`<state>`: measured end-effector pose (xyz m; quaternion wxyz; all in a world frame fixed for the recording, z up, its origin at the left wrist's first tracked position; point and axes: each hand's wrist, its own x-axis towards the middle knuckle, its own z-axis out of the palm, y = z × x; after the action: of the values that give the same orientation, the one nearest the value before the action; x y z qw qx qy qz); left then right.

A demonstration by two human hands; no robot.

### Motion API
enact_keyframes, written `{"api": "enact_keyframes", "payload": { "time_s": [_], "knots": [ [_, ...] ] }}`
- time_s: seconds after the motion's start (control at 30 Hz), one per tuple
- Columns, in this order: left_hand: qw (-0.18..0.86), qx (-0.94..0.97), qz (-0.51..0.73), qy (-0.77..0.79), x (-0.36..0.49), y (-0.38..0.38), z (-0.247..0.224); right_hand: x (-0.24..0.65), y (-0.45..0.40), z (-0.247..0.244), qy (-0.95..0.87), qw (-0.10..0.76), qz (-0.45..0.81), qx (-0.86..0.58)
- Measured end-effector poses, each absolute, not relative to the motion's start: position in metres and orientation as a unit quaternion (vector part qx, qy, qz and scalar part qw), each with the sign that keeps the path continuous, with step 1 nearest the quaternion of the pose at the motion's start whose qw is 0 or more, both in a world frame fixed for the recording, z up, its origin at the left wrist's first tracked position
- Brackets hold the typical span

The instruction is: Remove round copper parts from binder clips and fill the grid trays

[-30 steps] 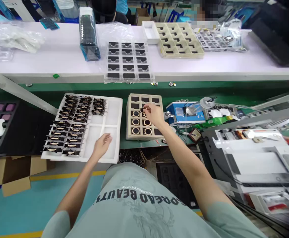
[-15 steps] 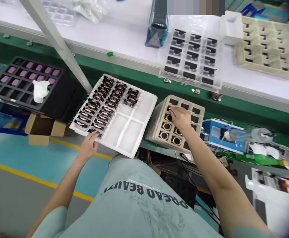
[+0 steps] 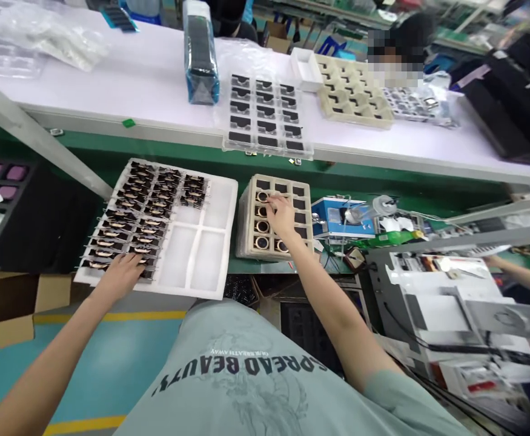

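Observation:
My left hand [image 3: 122,275] lies at the lower edge of the white foam tray [image 3: 205,260], its fingers on the dark parts [image 3: 144,233] lined up there; whether it grips one is hidden. My right hand [image 3: 280,213] reaches over a stacked beige tray [image 3: 308,203] of dark compartments. Its fingers are pinched together beside a round gold-rimmed piece [image 3: 262,197] in the upper left part of that tray. More round pieces [image 3: 261,243] sit in the left column below.
Above, a white shelf [image 3: 155,91] carries a clear tray [image 3: 267,112], a blue-wrapped stack [image 3: 201,54] and a beige tray [image 3: 355,91]. A blue device [image 3: 344,218] stands right of the stack. A slanted metal post [image 3: 42,136] crosses at left.
The view has swung right. My left hand has moved further over the foam tray's lower edge. A round piece now shows in the beige tray's upper left, by my right fingertips.

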<state>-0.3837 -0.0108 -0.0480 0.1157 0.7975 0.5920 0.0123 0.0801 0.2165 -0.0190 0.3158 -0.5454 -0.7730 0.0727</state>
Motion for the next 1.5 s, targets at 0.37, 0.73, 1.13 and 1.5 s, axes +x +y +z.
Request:
{"api": "enact_keyframes", "payload": {
  "time_s": [0.37, 0.73, 1.13, 1.5],
  "knots": [
    [0.554, 0.396, 0.452, 0.576, -0.199, 0.023, 0.027, 0.039, 0.031, -0.018, -0.561, 0.367, 0.589, -0.452],
    [0.701, 0.311, 0.468, 0.439, -0.066, 0.055, 0.045, 0.100, 0.018, 0.005, -0.474, 0.428, 0.574, -0.513],
    [0.659, 0.318, 0.448, 0.512, -0.007, 0.072, 0.033, 0.149, 0.000, 0.027, -0.471, 0.373, 0.582, -0.548],
    [0.702, 0.293, 0.411, 0.502, 0.031, 0.053, 0.044, 0.143, -0.009, 0.007, -0.452, 0.307, 0.636, -0.546]
  ]
}}
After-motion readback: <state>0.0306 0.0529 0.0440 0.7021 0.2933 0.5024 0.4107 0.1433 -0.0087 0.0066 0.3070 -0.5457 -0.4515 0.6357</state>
